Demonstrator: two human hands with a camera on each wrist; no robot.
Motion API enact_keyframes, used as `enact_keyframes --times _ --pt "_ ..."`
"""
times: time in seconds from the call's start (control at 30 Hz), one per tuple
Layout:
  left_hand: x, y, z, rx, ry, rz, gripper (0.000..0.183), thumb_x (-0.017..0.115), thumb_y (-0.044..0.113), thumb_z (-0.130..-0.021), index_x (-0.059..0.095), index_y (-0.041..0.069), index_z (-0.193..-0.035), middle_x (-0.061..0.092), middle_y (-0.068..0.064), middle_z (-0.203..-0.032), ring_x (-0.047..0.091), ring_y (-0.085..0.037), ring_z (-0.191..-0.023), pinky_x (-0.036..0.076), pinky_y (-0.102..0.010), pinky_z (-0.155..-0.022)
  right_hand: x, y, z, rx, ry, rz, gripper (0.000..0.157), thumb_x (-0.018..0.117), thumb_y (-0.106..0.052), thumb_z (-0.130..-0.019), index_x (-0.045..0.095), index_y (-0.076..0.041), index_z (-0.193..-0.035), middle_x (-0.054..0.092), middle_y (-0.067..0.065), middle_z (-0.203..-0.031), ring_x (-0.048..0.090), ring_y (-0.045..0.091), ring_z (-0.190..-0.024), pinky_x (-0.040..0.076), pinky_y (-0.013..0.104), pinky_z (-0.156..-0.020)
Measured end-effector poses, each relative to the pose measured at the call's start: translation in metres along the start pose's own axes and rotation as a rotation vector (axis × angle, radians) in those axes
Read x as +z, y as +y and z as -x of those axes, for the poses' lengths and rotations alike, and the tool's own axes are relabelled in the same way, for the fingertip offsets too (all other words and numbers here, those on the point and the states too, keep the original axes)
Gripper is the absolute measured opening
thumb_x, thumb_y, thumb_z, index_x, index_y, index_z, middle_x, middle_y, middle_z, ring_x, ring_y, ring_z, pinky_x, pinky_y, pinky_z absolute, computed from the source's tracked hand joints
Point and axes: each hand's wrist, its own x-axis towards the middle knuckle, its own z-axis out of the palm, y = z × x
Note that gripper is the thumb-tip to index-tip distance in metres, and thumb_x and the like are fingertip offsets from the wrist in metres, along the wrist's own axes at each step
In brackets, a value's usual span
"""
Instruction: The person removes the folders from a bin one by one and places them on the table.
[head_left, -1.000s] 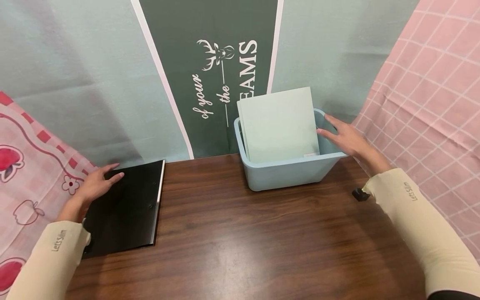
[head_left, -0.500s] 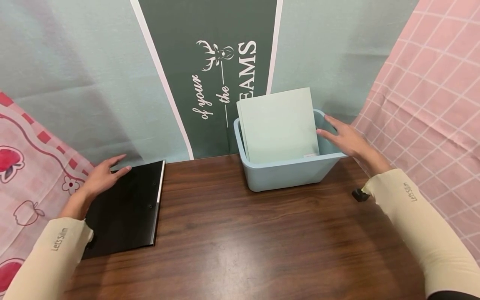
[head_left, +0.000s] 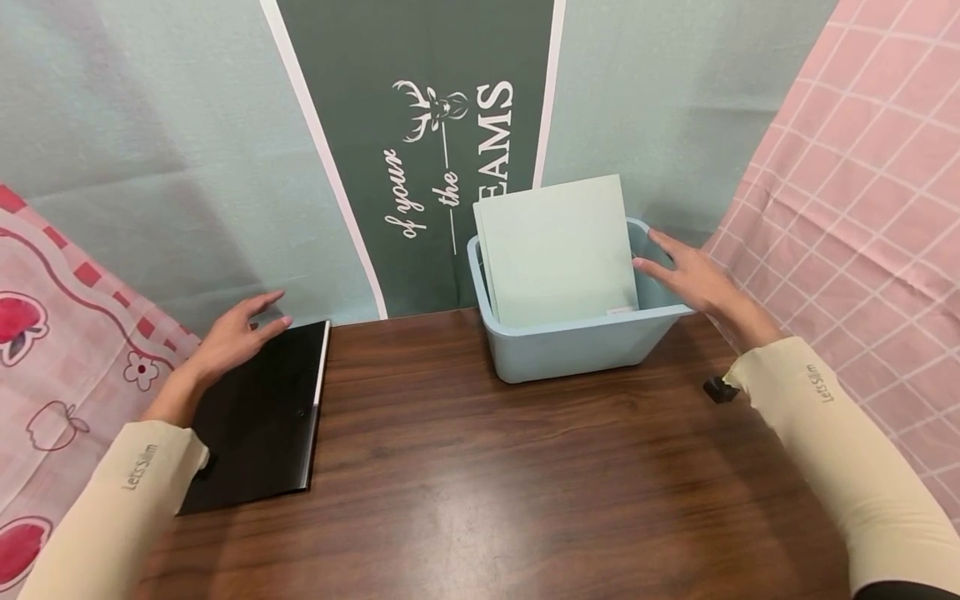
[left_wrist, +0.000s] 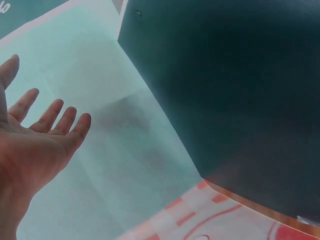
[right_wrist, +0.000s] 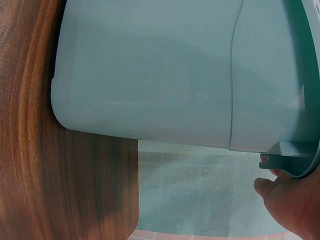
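Note:
My left hand (head_left: 238, 337), fingers spread, hovers over the back left part of a black folder (head_left: 262, 425) lying on the table. The folder shows a white strip along its right edge and a small rivet. In the left wrist view, my left hand (left_wrist: 40, 135) holds nothing and the dark folder (left_wrist: 235, 100) is to its right. My right hand (head_left: 693, 279) grips the right end of a light blue plastic bin (head_left: 570, 354), thumb over the inside, other fingers partly hidden by the rim. Pale green folders (head_left: 555, 254) stand leaning in the bin, one with a small white label.
The brown wooden table (head_left: 465, 467) runs up to a grey-green printed curtain (head_left: 210, 167) behind. A pink checked cloth (head_left: 862, 167) hangs at the right, and a pink fruit-print cloth (head_left: 67, 367) at the left.
My left hand has moved right and toward the back over the black folder, lifting away from its left edge. The right hand and the bin have stayed in place.

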Motion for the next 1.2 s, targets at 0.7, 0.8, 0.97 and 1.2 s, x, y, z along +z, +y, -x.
enact_keyframes --times 0.7,0.8,0.97,1.2 --pt "0.023 0.050 -0.028 0.052 -0.035 0.122 0.069 0.065 0.026 -0.107 0.035 0.001 -0.164 0.032 -0.027 -0.168 0.032 -0.049 -0.153 0.032 -0.067 -0.120 -0.001 0.002 -0.002 -0.002 0.002 0.011 0.088 0.052 -0.058 -0.107 0.018 -0.005 -0.169 0.016 0.023 -0.174 0.018 0.048 -0.159 0.016 0.065 -0.126" --pt "0.026 0.058 -0.031 0.050 -0.039 0.133 0.069 0.066 0.025 -0.107 0.035 0.003 -0.164 0.032 -0.025 -0.169 0.032 -0.047 -0.153 0.032 -0.066 -0.120 -0.001 0.002 -0.002 0.001 -0.001 0.011 0.088 0.051 -0.058 -0.108 0.018 -0.005 -0.169 0.016 0.024 -0.174 0.018 0.048 -0.159 0.016 0.065 -0.126" --pt "0.032 0.068 -0.039 0.057 -0.051 0.163 0.071 0.067 0.027 -0.107 0.034 0.004 -0.165 0.032 -0.024 -0.169 0.033 -0.045 -0.154 0.032 -0.063 -0.122 -0.001 0.004 -0.003 0.007 -0.006 0.017 0.088 0.051 -0.058 -0.108 0.017 -0.004 -0.169 0.016 0.024 -0.174 0.018 0.049 -0.158 0.016 0.065 -0.126" --pt "0.039 0.080 -0.047 0.062 -0.047 0.185 0.069 0.066 0.026 -0.107 0.035 0.006 -0.165 0.033 -0.022 -0.169 0.033 -0.042 -0.155 0.032 -0.060 -0.123 -0.001 0.003 -0.001 -0.001 0.006 0.007 0.088 0.052 -0.058 -0.107 0.019 -0.005 -0.169 0.017 0.024 -0.174 0.018 0.048 -0.159 0.016 0.065 -0.126"
